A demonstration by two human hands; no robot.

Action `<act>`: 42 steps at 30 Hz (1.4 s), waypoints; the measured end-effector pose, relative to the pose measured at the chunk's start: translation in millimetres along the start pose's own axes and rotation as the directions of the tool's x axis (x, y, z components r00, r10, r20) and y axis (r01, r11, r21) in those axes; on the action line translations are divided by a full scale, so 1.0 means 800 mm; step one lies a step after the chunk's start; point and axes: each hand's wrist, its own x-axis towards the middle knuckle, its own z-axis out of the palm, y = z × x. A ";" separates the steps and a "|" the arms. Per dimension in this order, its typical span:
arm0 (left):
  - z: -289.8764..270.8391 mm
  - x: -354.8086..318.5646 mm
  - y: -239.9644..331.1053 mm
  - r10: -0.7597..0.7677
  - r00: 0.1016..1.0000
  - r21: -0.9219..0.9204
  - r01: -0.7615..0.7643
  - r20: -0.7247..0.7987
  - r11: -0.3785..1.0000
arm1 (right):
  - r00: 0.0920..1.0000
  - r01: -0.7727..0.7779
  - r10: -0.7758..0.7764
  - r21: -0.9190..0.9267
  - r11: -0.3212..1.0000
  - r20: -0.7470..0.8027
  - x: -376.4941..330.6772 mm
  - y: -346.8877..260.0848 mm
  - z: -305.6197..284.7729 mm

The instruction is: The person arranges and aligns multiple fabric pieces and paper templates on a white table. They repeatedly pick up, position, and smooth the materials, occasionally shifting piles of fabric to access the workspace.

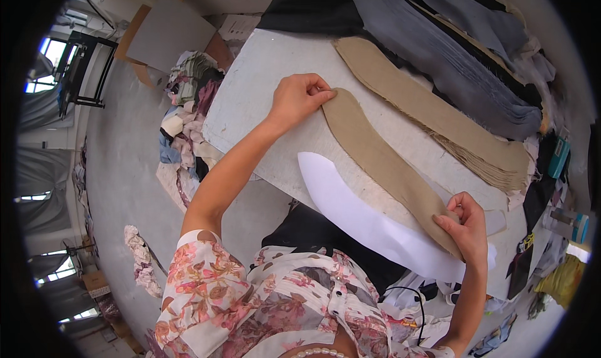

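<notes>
A long, curved khaki fabric piece (pixel 369 139) stretches between my two hands over the pale table. At its far left end, my left hand (pixel 299 98) pinches the corner between thumb and fingers. My right hand (pixel 466 226) grips the other end, thumb on top, near the table's right side. Closer to my body lies a white curved piece (pixel 369 223), partly under the khaki one at the right. Beyond the held piece rests a stack of matching khaki pieces (pixel 426 107) with frayed, layered edges.
Grey-blue fabric stacks (pixel 438 57) and black cloth (pixel 313 7) cover the table's far side. Mixed fabric scraps (pixel 188 120) are heaped off the left edge of the table (pixel 263 70). At the right are a teal box (pixel 559 158) and yellow cloth (pixel 563 280).
</notes>
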 end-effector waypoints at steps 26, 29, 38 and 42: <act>0.025 -0.076 0.046 0.516 0.494 0.223 -0.837 0.700 0.499 | 0.967 0.163 -0.209 -0.278 0.947 -0.144 0.000 0.011 0.000; 0.035 -0.077 0.049 0.473 0.456 0.221 -0.854 0.754 0.471 | 0.965 0.150 -0.211 -0.335 0.930 -0.156 -0.003 0.008 -0.004; 0.037 -0.071 0.045 0.452 0.455 0.226 -0.851 0.767 0.473 | 0.894 0.196 -0.369 -0.519 0.832 -0.254 0.008 0.026 -0.001; 0.034 -0.070 0.060 0.493 0.441 0.241 -0.876 0.750 0.417 | 0.913 0.130 -0.325 -0.581 0.803 -0.246 0.006 0.020 0.001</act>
